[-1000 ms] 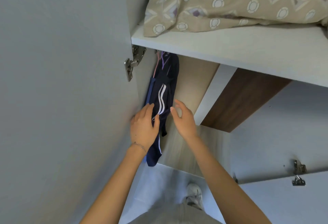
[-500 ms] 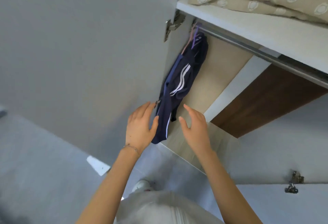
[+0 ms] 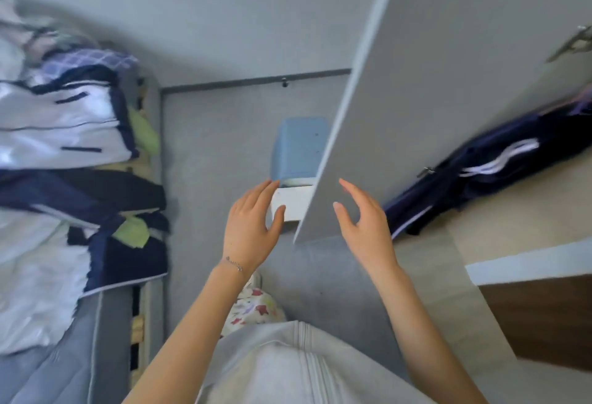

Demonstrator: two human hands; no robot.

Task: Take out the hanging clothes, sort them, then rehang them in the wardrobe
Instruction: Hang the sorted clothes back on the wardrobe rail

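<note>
A navy garment with white stripes (image 3: 499,173) hangs inside the wardrobe at the right, blurred by motion. A heap of white and navy clothes (image 3: 64,160) lies on the bed at the left. My left hand (image 3: 253,227) is raised in front of me with relaxed fingers and holds nothing. My right hand (image 3: 365,221) is beside it, also empty with spread fingers, in front of the lower edge of the open wardrobe door (image 3: 400,99). Both hands are apart from the navy garment.
The grey wardrobe door stands open between the hands and the wardrobe interior. A blue box (image 3: 299,147) sits on the grey floor behind the door edge. A wooden wardrobe panel (image 3: 544,317) is at the lower right. A patterned slipper (image 3: 253,304) shows below.
The view has swung left from the wardrobe toward the bed. Both hands have come away from the hanging navy garment and are now empty in front of the door edge.
</note>
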